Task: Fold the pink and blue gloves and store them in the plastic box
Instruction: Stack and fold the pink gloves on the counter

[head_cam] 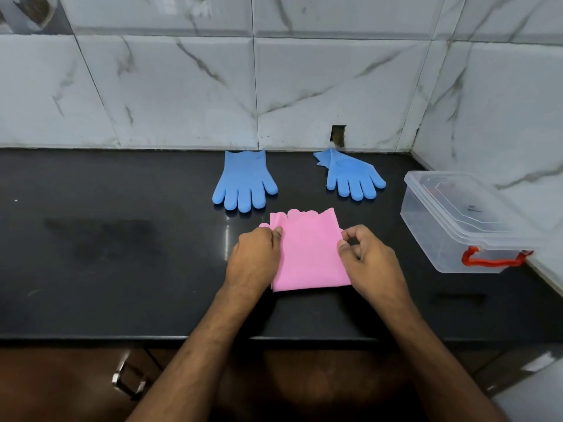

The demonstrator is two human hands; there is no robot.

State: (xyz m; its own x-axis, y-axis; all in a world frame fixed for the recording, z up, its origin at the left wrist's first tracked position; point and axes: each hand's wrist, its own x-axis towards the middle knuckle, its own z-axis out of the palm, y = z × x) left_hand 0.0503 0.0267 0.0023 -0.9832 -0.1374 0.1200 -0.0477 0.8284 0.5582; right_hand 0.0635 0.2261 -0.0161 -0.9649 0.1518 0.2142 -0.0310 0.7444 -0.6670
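The pink gloves (309, 254) lie folded into a flat stack on the black counter (106, 254), scalloped cuffs toward the wall. My left hand (256, 257) pinches the stack's left edge. My right hand (368, 260) pinches its right edge with curled fingers. Two blue gloves lie flat behind: one (245, 182) with fingers toward me, the other (350, 175) angled near the wall. The clear plastic box (426, 239) with a red handle stands at the right, its lid on.
A marble-tiled wall runs along the back and right side of the counter. The counter's front edge crosses below my forearms, with a brown cabinet and metal handle (128, 382) underneath.
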